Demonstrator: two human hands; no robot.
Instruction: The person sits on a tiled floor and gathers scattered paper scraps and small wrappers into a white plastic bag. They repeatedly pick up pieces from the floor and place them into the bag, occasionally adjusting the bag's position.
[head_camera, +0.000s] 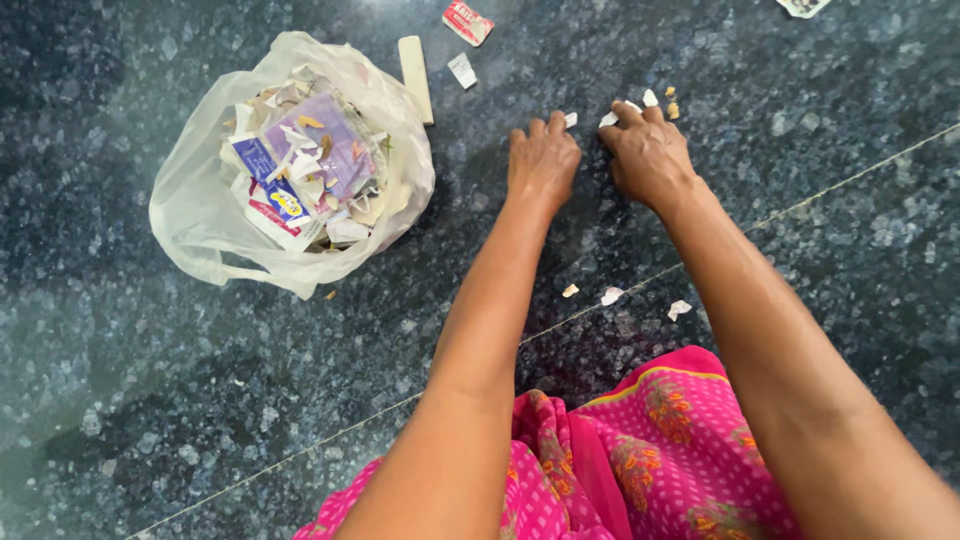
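My left hand (543, 157) rests knuckles-up on the dark speckled stone floor (120, 380), fingers curled, with a small white paper scrap (570, 119) at its fingertips. My right hand (648, 152) lies just beside it, fingers bent down over white paper bits (609, 118). More white and tan scraps (660, 100) lie just beyond that hand. Whether either hand grips a scrap is hidden by the fingers. A translucent white plastic bag (200, 210) stands open to the left, filled with torn paper and wrappers (305, 165).
A cream stick-shaped piece (415, 78) lies by the bag's rim. A red and white wrapper (467, 22) and a white scrap (462, 70) lie farther off. Three small scraps (612, 295) sit near my forearms. Pink patterned cloth (650, 460) covers my lap.
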